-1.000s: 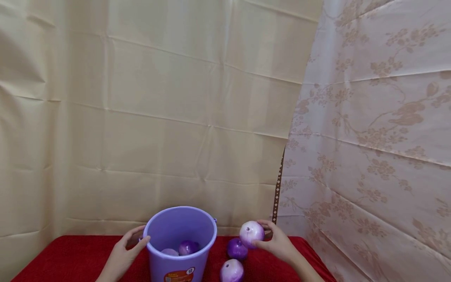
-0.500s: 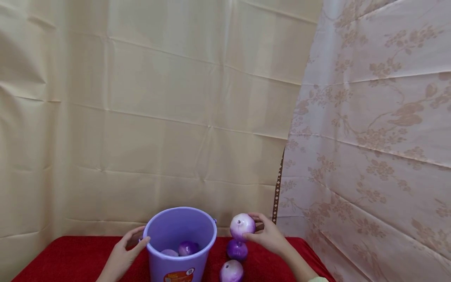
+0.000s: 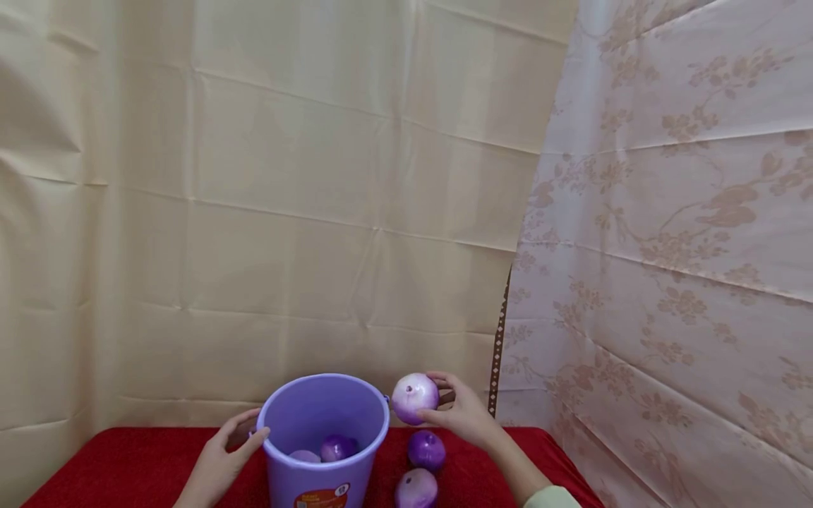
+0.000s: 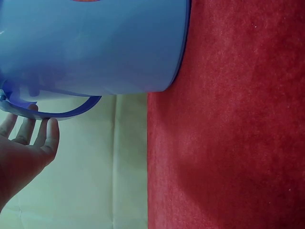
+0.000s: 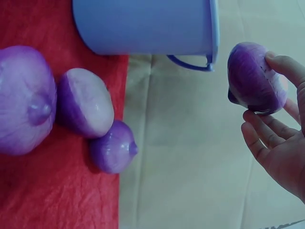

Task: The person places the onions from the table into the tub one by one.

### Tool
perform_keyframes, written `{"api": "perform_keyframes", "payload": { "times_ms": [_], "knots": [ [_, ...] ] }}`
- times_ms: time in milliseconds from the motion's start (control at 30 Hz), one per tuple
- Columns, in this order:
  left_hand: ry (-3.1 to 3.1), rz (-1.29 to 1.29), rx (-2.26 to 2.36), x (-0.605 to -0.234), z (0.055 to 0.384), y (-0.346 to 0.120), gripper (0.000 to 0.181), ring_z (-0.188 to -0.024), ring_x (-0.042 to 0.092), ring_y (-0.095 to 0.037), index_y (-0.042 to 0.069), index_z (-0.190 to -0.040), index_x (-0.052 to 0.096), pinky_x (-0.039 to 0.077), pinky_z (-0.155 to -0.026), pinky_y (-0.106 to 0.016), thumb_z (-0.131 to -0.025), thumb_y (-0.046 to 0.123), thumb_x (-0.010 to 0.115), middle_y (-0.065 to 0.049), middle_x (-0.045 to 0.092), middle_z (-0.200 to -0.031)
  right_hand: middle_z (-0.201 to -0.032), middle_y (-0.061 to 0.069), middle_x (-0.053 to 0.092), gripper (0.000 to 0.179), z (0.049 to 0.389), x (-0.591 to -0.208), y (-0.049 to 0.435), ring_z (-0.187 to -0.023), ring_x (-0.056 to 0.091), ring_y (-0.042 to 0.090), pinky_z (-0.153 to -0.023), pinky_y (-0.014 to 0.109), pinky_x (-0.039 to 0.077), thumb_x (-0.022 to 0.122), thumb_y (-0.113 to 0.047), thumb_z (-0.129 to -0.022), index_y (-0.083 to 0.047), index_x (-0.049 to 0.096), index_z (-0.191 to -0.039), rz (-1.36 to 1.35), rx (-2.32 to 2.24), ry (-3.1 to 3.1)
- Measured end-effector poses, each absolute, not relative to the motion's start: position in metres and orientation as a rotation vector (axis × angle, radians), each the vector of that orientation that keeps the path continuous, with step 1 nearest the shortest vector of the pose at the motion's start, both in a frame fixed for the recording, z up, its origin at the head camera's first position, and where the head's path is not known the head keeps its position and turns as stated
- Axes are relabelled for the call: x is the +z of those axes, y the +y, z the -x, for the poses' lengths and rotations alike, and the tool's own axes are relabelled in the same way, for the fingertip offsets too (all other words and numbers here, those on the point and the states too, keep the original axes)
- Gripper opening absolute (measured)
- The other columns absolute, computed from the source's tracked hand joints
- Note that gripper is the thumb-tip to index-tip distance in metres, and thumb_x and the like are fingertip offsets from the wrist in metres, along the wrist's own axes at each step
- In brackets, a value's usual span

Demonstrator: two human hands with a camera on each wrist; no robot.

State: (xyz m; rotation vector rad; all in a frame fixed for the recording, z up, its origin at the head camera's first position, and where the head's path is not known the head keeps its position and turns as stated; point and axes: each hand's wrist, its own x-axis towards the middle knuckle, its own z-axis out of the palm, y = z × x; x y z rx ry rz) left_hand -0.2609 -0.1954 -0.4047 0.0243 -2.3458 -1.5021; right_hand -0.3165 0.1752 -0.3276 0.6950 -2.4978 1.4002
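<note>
Purple and white, a shiny round onion (image 3: 414, 399) sits in the right hand (image 3: 466, 418), gripped between thumb and bent fingers; we see it raised above the red cloth-covered counter (image 3: 146, 462), just beside the lavender plastic bucket (image 3: 356, 477) but apart from it. The left hand (image 3: 217, 460) grips the bucket's opposite side: we see its thumb at the rim and its fingers bent against the curved lavender handle (image 4: 71, 113). Below the held onion, we see a glossy dark purple onion (image 3: 426, 450) near a pale-topped purple onion (image 3: 416, 488). Inside the bucket, we make out a rounded purple onion (image 3: 339, 447), partly hidden.
</note>
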Motion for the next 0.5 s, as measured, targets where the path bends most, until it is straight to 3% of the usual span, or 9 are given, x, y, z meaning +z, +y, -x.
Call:
{"api": "perform_keyframes", "payload": {
  "times_ms": [233,500],
  "knots": [
    [-2.333,-0.010,-1.492,-0.406,0.262,-0.196,0.054,-0.089,0.045,0.016,0.009,-0.133,0.048,0.047,-0.077,-0.020,-0.089,0.038,0.062,-0.017,0.058,-0.127,-0.120,0.017,0.058,0.065,0.317,-0.323,0.162,-0.093,0.059,0.021,-0.073,0.028,0.050,0.080,-0.021,-0.073,-0.006,0.051,-0.129,-0.743,1.396,-2.490],
    [-2.349,-0.014,-1.485,-0.406,0.262,-0.196,0.054,-0.093,0.048,0.009,0.009,-0.133,0.048,0.047,-0.077,-0.022,-0.089,0.039,0.061,-0.018,0.058,-0.126,-0.118,0.020,0.059,0.064,0.316,-0.319,0.149,-0.095,0.058,0.024,-0.075,0.027,0.049,0.079,-0.016,-0.074,-0.003,0.049,-0.129,-0.795,1.414,-2.470]
  ]
}}
